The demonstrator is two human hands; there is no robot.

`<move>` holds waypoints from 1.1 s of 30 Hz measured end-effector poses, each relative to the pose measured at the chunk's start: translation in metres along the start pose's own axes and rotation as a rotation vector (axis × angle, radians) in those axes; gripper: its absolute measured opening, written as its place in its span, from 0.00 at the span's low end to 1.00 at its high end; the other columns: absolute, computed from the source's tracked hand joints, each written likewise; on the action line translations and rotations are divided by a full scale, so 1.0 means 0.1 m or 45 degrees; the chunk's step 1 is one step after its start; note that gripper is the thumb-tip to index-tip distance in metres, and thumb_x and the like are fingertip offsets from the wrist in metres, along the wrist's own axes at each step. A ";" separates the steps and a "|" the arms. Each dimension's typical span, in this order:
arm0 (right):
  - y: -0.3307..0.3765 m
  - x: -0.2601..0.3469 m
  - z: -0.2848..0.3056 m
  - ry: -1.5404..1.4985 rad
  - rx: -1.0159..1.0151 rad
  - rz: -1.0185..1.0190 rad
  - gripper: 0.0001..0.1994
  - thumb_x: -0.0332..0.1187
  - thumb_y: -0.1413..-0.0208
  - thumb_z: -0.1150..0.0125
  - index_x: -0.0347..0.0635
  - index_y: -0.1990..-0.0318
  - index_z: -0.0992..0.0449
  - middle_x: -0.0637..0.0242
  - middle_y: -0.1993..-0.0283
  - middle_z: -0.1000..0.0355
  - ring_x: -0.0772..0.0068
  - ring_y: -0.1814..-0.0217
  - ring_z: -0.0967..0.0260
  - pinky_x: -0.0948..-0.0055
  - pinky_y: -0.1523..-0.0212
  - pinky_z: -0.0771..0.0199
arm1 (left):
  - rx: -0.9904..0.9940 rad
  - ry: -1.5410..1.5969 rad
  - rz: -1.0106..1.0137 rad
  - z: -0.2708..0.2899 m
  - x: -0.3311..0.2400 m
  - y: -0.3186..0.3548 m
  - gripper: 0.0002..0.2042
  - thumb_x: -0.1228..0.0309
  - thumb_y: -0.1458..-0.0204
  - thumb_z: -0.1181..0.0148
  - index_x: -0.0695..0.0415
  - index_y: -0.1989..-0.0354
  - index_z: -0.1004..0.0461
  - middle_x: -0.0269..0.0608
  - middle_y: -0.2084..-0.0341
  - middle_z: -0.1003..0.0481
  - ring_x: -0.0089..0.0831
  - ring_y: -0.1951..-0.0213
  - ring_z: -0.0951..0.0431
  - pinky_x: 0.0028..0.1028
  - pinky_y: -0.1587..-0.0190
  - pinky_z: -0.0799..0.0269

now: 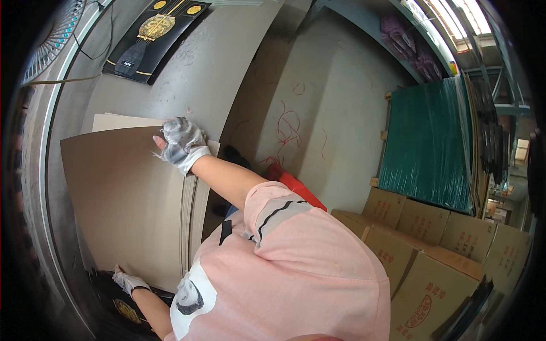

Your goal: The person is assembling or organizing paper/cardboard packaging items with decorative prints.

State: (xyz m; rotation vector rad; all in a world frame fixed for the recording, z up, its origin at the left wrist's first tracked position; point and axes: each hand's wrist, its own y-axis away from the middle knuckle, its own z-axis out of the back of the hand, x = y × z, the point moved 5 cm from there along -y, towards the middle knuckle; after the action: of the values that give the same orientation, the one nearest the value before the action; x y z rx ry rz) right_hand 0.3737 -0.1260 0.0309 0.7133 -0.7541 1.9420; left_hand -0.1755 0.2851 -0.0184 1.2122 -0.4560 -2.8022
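A stack of large grey-brown cardboard sheets (pixel 196 221) lies on the grey table in front of me. Its top sheet (pixel 122 199) bows slightly, and its far left corner stands off the layers beneath. My right hand (pixel 183 142), in a worn whitish-grey glove with the thumb bare, is closed over this sheet's upper edge in the picture. At the sheet's lower edge, my left hand (pixel 129 281), also gloved with bare fingertips, grips near the corner; part of its fingers is hidden. A black printed sheet with gold ornament (pixel 128 310) lies below my left hand.
Black-and-gold printed sheets (pixel 156 28) lie at the table's far end, near a fan (pixel 54 42). Brown cartons (pixel 435 295) and a green wrapped stack (pixel 426 142) stand on the right. Red strings (pixel 289 128) and a red object (pixel 296 184) are on the floor.
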 end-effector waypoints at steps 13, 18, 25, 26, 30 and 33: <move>0.00 -0.19 0.14 0.107 -0.057 -0.024 0.25 0.47 0.39 0.39 0.34 0.45 0.25 0.51 0.46 0.24 0.47 0.44 0.28 0.54 0.43 0.26 | -0.002 0.597 0.243 -0.66 -0.63 0.76 0.31 0.49 0.40 0.45 0.55 0.32 0.32 0.47 0.35 0.30 0.44 0.41 0.26 0.46 0.37 0.33; -0.01 -0.19 -0.07 0.256 0.047 0.099 0.35 0.54 0.37 0.46 0.37 0.32 0.35 0.49 0.32 0.34 0.51 0.31 0.35 0.55 0.32 0.36 | -0.087 0.562 0.353 -0.52 -0.43 0.95 0.29 0.50 0.40 0.45 0.58 0.38 0.28 0.48 0.39 0.27 0.45 0.43 0.25 0.44 0.39 0.32; 0.11 -0.12 -0.18 0.714 0.214 0.348 0.38 0.65 0.37 0.55 0.52 0.26 0.37 0.54 0.19 0.50 0.52 0.17 0.54 0.39 0.23 0.55 | 0.269 0.144 0.301 -0.52 -0.55 1.49 0.24 0.58 0.36 0.50 0.57 0.35 0.30 0.48 0.38 0.28 0.41 0.39 0.27 0.38 0.37 0.32; 0.15 -0.08 -0.25 0.762 0.281 0.440 0.40 0.66 0.38 0.54 0.53 0.25 0.38 0.54 0.19 0.51 0.52 0.17 0.56 0.39 0.22 0.58 | -0.158 0.246 0.129 -0.35 -0.33 1.51 0.18 0.58 0.33 0.51 0.57 0.43 0.27 0.32 0.66 0.22 0.27 0.66 0.27 0.33 0.61 0.29; 0.01 -0.01 -0.32 0.956 0.579 0.356 0.42 0.68 0.40 0.52 0.52 0.25 0.38 0.54 0.20 0.47 0.52 0.17 0.54 0.42 0.22 0.58 | -0.112 0.472 0.188 0.03 0.26 1.33 0.32 0.66 0.34 0.44 0.55 0.23 0.47 0.42 0.51 0.21 0.26 0.65 0.23 0.28 0.58 0.24; -0.06 -0.01 -0.46 1.003 0.574 0.423 0.43 0.70 0.40 0.53 0.51 0.25 0.38 0.53 0.20 0.47 0.51 0.17 0.53 0.43 0.22 0.57 | 0.147 0.929 -0.035 0.06 0.37 1.28 0.33 0.67 0.36 0.40 0.57 0.24 0.45 0.42 0.46 0.22 0.27 0.55 0.21 0.30 0.49 0.24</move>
State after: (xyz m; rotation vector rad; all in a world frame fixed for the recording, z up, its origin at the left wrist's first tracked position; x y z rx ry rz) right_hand 0.3716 -0.0901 0.0019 0.0194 0.0659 2.4716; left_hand -0.2139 0.1576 -0.0039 2.1188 -0.5315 -2.1344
